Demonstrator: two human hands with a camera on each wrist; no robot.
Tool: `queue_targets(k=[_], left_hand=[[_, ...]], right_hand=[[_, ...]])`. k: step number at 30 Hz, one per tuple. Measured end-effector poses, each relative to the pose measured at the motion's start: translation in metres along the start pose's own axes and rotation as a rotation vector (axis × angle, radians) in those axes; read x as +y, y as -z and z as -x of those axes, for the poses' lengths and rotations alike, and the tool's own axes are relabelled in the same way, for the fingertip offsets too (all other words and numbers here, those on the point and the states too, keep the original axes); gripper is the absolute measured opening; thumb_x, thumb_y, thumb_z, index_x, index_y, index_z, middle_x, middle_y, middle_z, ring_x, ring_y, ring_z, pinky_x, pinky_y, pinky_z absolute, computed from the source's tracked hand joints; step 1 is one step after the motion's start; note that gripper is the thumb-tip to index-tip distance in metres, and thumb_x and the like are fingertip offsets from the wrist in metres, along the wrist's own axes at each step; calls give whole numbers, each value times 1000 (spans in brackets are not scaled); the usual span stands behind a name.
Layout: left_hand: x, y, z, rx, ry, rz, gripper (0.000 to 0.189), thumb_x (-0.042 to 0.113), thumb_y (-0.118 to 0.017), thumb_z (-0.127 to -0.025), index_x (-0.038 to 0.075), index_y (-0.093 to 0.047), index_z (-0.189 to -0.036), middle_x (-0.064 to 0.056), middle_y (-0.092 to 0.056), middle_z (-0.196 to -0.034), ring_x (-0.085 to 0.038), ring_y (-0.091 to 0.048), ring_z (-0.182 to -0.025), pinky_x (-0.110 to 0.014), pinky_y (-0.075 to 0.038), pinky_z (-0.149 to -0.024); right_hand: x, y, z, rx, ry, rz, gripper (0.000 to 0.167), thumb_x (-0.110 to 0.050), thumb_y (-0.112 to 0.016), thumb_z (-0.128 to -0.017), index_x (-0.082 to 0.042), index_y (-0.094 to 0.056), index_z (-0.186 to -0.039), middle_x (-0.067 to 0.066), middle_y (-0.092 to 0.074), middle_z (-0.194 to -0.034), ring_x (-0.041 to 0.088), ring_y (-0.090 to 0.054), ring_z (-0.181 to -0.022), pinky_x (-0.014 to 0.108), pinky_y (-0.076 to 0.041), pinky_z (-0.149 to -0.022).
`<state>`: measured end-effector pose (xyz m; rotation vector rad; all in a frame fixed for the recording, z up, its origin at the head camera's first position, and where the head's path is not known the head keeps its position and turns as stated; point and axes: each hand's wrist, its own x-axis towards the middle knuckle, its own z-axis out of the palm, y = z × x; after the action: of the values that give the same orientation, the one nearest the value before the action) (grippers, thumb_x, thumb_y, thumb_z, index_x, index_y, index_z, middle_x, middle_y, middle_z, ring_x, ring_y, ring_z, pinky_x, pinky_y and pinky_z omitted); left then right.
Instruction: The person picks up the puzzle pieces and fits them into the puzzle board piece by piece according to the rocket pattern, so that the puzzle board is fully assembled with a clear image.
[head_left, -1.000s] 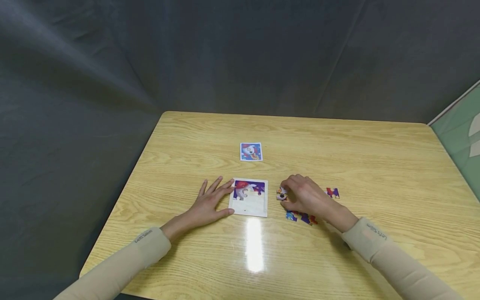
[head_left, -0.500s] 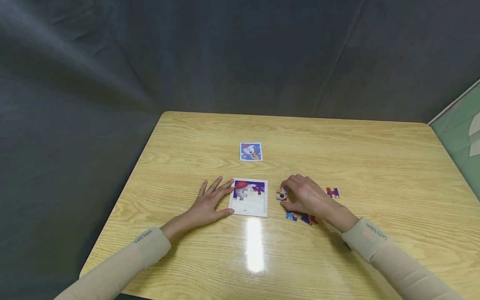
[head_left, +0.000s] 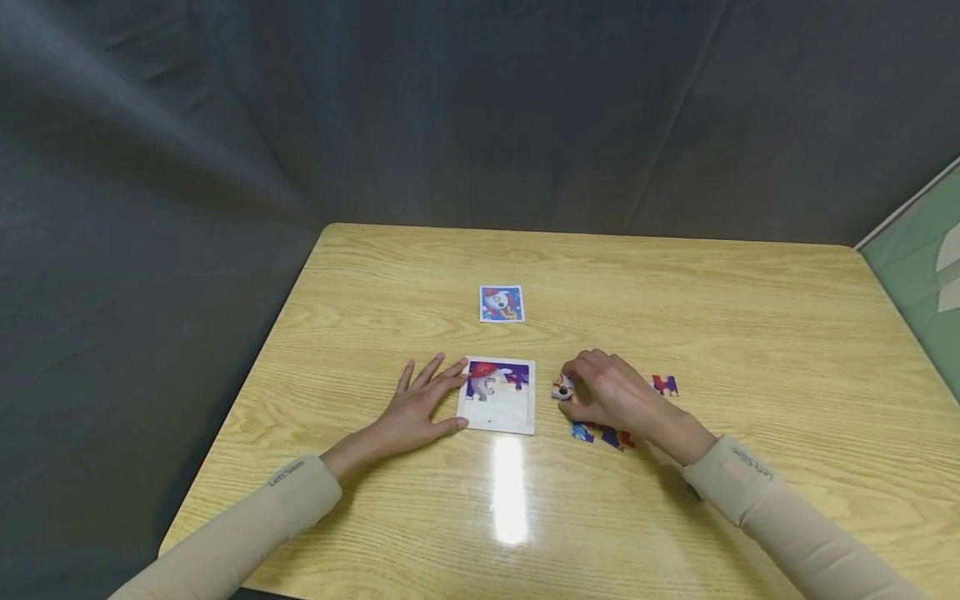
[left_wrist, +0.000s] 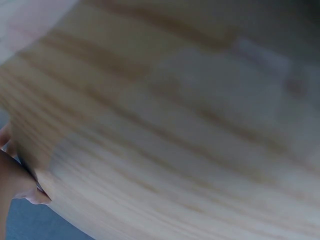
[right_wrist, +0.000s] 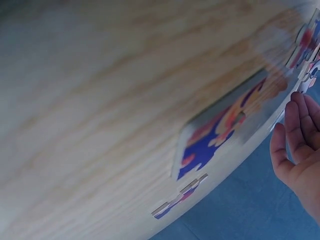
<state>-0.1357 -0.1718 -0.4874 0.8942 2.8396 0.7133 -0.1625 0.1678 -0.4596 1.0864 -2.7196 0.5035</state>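
Note:
My left hand [head_left: 415, 416] lies with fingers spread at the left side of a square white puzzle tray [head_left: 498, 421]. Its index fingertip and thumb tip touch the tray's left edge. Joined puzzle pieces [head_left: 483, 371], red, purple and white, fill the tray's top and upper left; the rest shows a bare white base. Right of the tray, my right hand [head_left: 611, 392] pinches a white puzzle piece [head_left: 562, 389] with a black spot between thumb and fingers, low over the table. The left wrist view has my left hand [left_wrist: 15, 180] only at its left edge.
Loose puzzle pieces lie under and in front of the right hand, among them a blue piece [head_left: 582, 432] and a purple piece [head_left: 613, 437]. A red and purple piece [head_left: 665, 385] lies beyond the right wrist. Behind the tray is a small picture card [head_left: 502, 303].
The white puzzle piece and the right thumb tip have shifted very slightly left. The left hand and the tray have stayed in place.

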Motion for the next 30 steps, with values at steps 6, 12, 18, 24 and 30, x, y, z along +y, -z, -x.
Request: queue_targets(k=[6,12,18,24,30], left_hand=[[-1,-1,0,7,-5,-11,64,51,-59,-91,17,-43,-143,6,-20,-159,-27,-7,-148,-59,8,-114],[0,0,0,4,-2,-10,64,51,-59,-91,16,-44,-143,5,-20,-159,-28,-7,-148,-59,9,-113],[1,2,0,-17,14,-2,65,51,-58,-91,17,-43,-144,6,-19,-160,-26,-6,-148,-57,10,-114],[1,2,0,-15,13,-6,64,50,-59,-92,16,-43,-144,6,-19,-159,-26,-6,-148,-57,10,-114],[2,2,-1,-18,15,-14,64,51,-58,-92,16,-43,-144,7,-19,-159,-25,-6,-148,-57,10,-114]], right_hand=[[-1,1,0,-3,-8,-4,50,-40,-81,-74,-3,-67,-105,4,-66,-94,18,-61,-87,38,-55,-77],[-2,1,-1,-7,-12,-11,50,-40,-81,-74,-3,-67,-105,5,-66,-95,18,-61,-88,39,-55,-78],[-2,1,-1,-15,-17,-22,49,-40,-80,-75,-4,-67,-105,5,-66,-95,18,-60,-88,39,-55,-78],[-2,2,0,-18,-19,-25,49,-40,-80,-75,-4,-67,-105,4,-66,-95,17,-60,-87,39,-54,-78],[-2,1,0,-6,-9,-19,50,-40,-81,-74,-3,-67,-104,4,-66,-94,17,-60,-86,38,-55,-76]])
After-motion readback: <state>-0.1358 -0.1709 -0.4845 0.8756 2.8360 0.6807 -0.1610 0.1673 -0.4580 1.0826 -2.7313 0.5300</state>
